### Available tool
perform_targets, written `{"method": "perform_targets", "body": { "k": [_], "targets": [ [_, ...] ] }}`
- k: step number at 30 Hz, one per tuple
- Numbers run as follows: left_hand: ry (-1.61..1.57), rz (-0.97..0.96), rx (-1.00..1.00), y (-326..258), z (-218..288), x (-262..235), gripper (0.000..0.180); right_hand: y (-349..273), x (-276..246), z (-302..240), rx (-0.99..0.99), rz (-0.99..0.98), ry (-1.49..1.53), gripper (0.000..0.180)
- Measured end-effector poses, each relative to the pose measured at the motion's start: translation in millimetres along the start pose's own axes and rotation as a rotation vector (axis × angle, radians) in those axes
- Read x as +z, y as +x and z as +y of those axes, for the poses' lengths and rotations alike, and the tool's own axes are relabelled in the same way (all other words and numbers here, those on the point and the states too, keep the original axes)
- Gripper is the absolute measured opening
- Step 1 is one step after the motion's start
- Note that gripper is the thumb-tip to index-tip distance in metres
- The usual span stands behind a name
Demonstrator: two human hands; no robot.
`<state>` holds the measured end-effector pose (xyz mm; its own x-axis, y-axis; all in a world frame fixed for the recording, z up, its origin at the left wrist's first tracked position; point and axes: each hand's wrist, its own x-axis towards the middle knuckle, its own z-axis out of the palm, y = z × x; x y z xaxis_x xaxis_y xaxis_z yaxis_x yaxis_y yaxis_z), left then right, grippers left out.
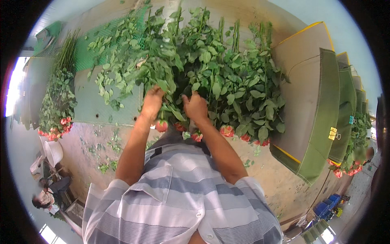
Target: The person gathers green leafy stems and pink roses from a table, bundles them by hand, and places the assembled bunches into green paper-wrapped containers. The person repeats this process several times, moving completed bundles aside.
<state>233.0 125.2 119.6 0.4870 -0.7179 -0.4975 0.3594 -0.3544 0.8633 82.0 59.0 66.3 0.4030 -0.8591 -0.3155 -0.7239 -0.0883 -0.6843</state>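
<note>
Long-stemmed roses lie in a leafy green heap [231,77] in front of me, their coral-pink blooms hanging toward my body. My left hand [152,102] is closed around the leafy stem of a rose [161,126], whose bloom sits just below the wrist. A little to the right, my right hand [196,107] is curled closed against the foliage, thumb raised. Leaves hide its fingertips, so what they grip, if anything, does not show. Another rose bloom [197,136] hangs beneath the right wrist.
A green work board [107,97] with netting [91,46] lies at left, beside another bunch of roses [59,97]. Tall green-edged panels [302,97] stand at right, one carrying a yellow clip [334,133]. Fallen leaves litter the floor [89,162]. Another person [46,197] is at lower left.
</note>
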Motion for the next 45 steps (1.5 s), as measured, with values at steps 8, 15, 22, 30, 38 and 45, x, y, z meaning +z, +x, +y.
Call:
{"method": "perform_targets", "body": {
  "k": [8, 15, 22, 30, 38, 45],
  "targets": [
    [0.418, 0.012, 0.176, 22, -58, 25, 0.030, 10, -22, -10, 0.151, 0.052, -0.076, 0.031],
    [0.731, -0.040, 0.218, 21, -73, 49, 0.032, -9, -26, 10, -0.001, 0.062, -0.243, 0.026],
    [0.878, -0.005, 0.198, 32, -83, 52, 0.036, -9, -28, 5, -0.017, 0.008, -0.259, 0.023],
    [0.978, -0.082, 0.235, 34, -74, 46, 0.032, 3, -24, 14, -0.006, -0.004, -0.269, 0.023],
    [0.832, -0.234, 0.217, 38, -62, 36, 0.033, 5, -29, 17, 0.017, 0.008, -0.173, 0.026],
    [1.225, -0.221, 0.217, 28, -69, 41, 0.028, -1, -25, 7, 0.004, 0.090, -0.247, 0.028]
  ]
}}
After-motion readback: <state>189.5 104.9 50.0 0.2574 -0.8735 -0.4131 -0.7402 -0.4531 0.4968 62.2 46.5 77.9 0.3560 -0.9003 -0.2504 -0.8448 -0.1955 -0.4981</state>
